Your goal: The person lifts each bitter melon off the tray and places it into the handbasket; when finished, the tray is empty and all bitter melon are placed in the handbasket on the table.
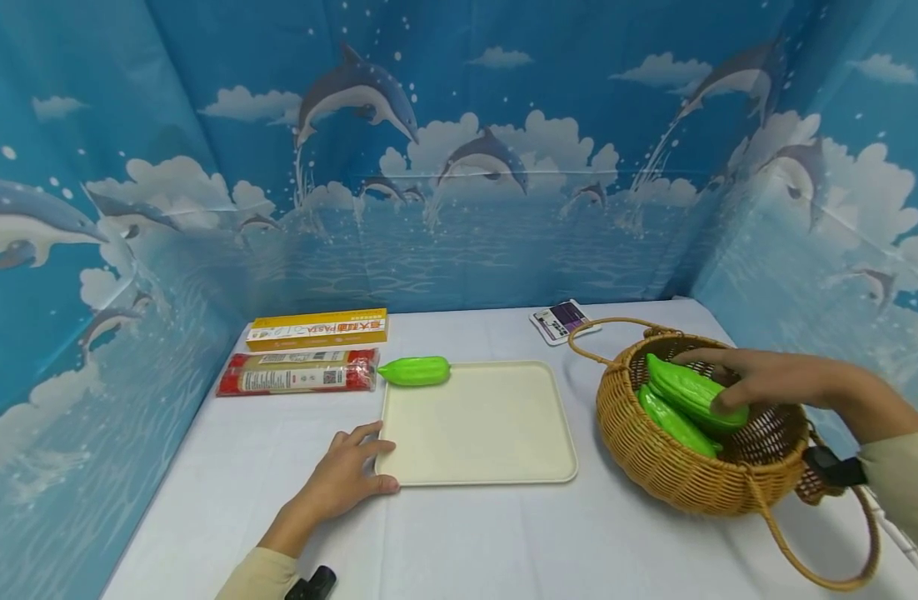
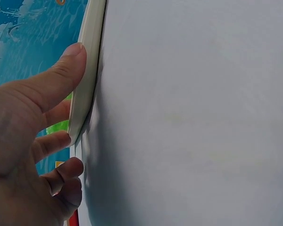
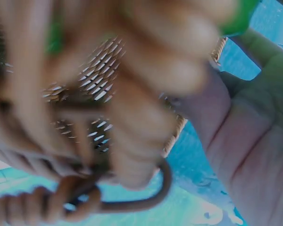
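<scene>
My left hand (image 1: 344, 475) holds the near left corner of a cream tray (image 1: 481, 425). Its thumb lies against the front rim, and its fingers spread along the left rim; the left wrist view shows the thumb on the tray's edge (image 2: 88, 70). On the right, my right hand (image 1: 766, 379) reaches into a wicker basket (image 1: 654, 462) and grips a bright green ridged gourd (image 1: 687, 390) between thumb and fingers. Beneath it lies a second green gourd (image 1: 672, 423). A third gourd (image 1: 416, 372) lies across the tray's far left corner. The right wrist view is mostly blurred.
A yellow pasta box (image 1: 316, 331) and a red-ended pasta packet (image 1: 301, 372) lie at the back left. Near the back edge is a small white-and-purple packet (image 1: 562, 322). One basket handle (image 1: 811, 571) hangs towards the front right. Dolphin-printed curtains (image 1: 459, 242) enclose the table.
</scene>
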Available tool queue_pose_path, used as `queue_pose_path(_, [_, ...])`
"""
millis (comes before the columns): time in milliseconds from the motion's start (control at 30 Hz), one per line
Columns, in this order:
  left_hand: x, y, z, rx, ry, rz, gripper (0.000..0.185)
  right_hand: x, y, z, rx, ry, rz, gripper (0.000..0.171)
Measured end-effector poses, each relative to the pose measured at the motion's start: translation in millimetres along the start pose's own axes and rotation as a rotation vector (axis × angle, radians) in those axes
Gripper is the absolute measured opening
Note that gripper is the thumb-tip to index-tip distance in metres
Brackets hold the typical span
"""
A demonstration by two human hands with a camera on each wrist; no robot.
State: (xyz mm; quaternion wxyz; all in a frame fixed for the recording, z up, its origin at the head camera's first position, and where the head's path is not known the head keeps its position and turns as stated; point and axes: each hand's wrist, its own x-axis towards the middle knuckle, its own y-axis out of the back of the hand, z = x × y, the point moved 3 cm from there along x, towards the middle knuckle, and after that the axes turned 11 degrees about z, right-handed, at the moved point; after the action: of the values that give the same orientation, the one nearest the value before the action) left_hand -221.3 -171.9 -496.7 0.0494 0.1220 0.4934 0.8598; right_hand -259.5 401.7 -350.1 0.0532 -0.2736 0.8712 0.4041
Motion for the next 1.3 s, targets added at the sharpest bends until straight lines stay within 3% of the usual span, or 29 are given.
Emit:
queue_pose_path(333, [0.2, 1.6, 0.1, -0.001, -0.004, 0.009, 0.063, 14, 14, -9, -0.006, -0.055, -0.095, 0.089])
queue_pose_path(667, [0.5, 2.1, 0.3, -0.005, -0.007, 0.011, 0.063, 23, 10, -1, -0.009, -0.087, -0.127, 0.09])
queue_pose_path(867, [-0.1, 1.6, 0.0, -0.013, -0.007, 0.007, 0.063, 26, 4, 1, 0.095, -0.187, -0.17, 0.098])
queue_pose_path(1000, [-0.2, 2.1, 0.5, -0.016, -0.006, 0.012, 0.063, 26, 1, 5, 0.145, -0.255, -0.167, 0.102])
queue_pose_path(1300, [-0.9, 2.8, 2.1, -0.023, -0.016, 0.019, 0.061, 23, 2, 14, 0.096, -0.322, -0.127, 0.1])
